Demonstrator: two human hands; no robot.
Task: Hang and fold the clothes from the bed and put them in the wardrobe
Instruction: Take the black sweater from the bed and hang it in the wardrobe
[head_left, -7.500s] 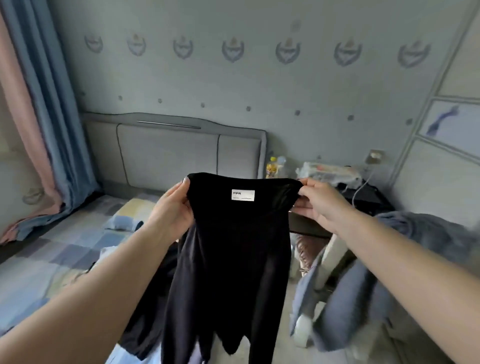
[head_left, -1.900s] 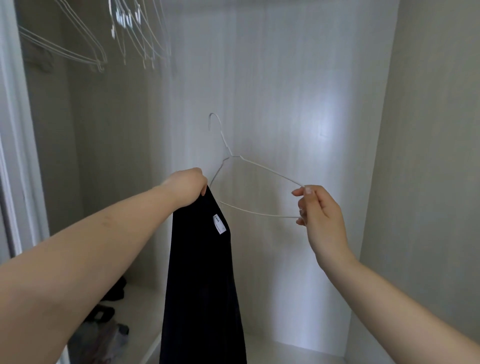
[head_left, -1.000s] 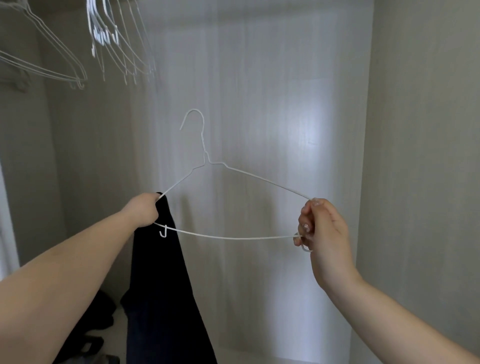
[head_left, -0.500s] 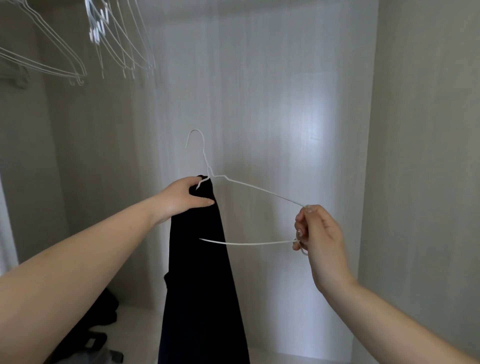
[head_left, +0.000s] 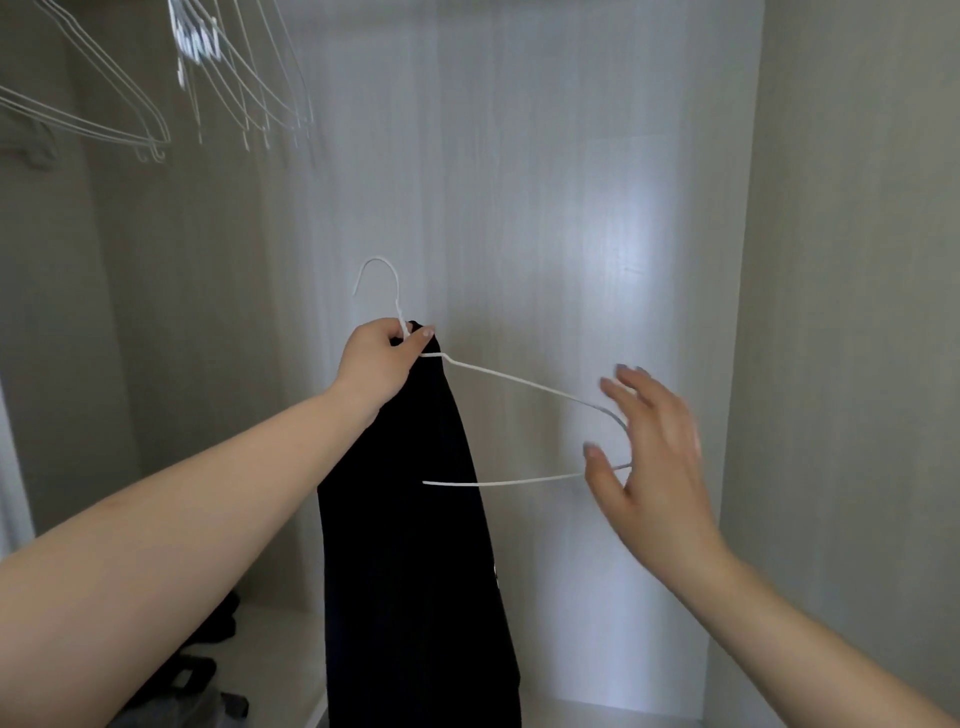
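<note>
I face the inside of the open wardrobe (head_left: 519, 171). My left hand (head_left: 382, 358) is closed at the neck of a white wire hanger (head_left: 519, 382) and on the top of a black garment (head_left: 415, 545), which hangs straight down over the hanger's left half. The hanger's hook points up above my fist. Its right shoulder sticks out bare to the right. My right hand (head_left: 652, 457) is spread open at that right tip, fingers apart, holding nothing.
Several empty white wire hangers (head_left: 228, 88) hang at the upper left. Dark items (head_left: 192, 670) lie on the wardrobe floor at the lower left. The wardrobe's right side wall (head_left: 841, 312) stands close to my right hand.
My right hand has let go of the hanger's right tip and opened. My left hand has shifted to the hanger's neck, holding hanger and garment together.
</note>
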